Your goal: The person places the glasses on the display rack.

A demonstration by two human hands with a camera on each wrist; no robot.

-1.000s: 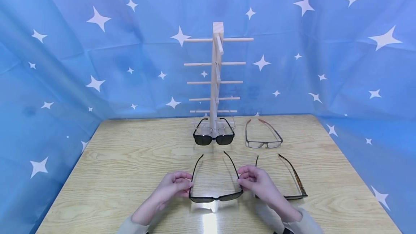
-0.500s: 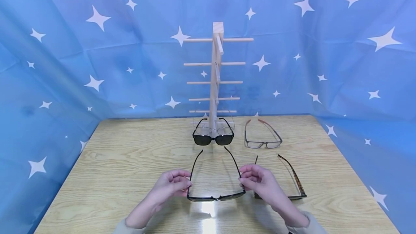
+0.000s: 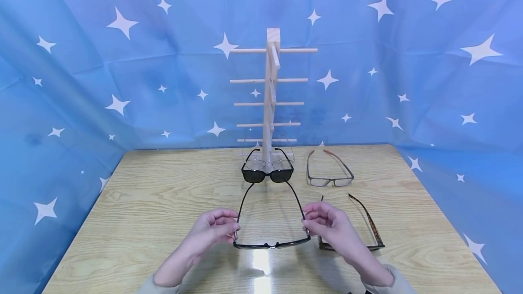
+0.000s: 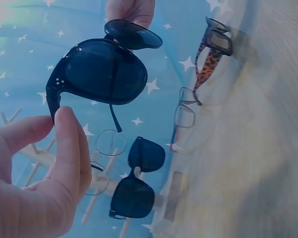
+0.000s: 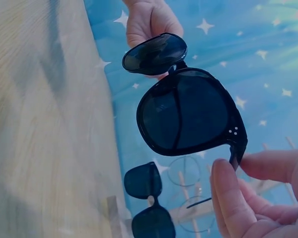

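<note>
Both hands hold a pair of black sunglasses (image 3: 253, 246) by its unfolded temples, close to the hinges. My left hand (image 3: 212, 229) pinches one temple between thumb and fingers, and my right hand (image 3: 328, 225) pinches the other. Dark rounded lenses (image 4: 104, 72) and small silver dots at the hinge show in the left wrist view. The temples point away toward a wooden glasses rack (image 3: 268, 112); in the head view their tips meet the lower edge of other black sunglasses (image 3: 254, 176) on the rack. Thin wire-rimmed glasses (image 3: 282, 164) sit just above those.
Right of the rack lie grey-framed glasses (image 3: 335, 182) with reddish temple tips. Tortoiseshell sunglasses (image 3: 373, 229) lie near my right hand, partly hidden by it. The rack's upper rods (image 3: 298, 50) stick out sideways. A blue star-patterned curtain (image 3: 163, 58) surrounds the wooden table (image 3: 143, 203).
The held sunglasses have risen and tilted, their temple tips reaching farther toward the rack and their lenses now seen more edge-on. Both hands moved with them, slightly apart.
</note>
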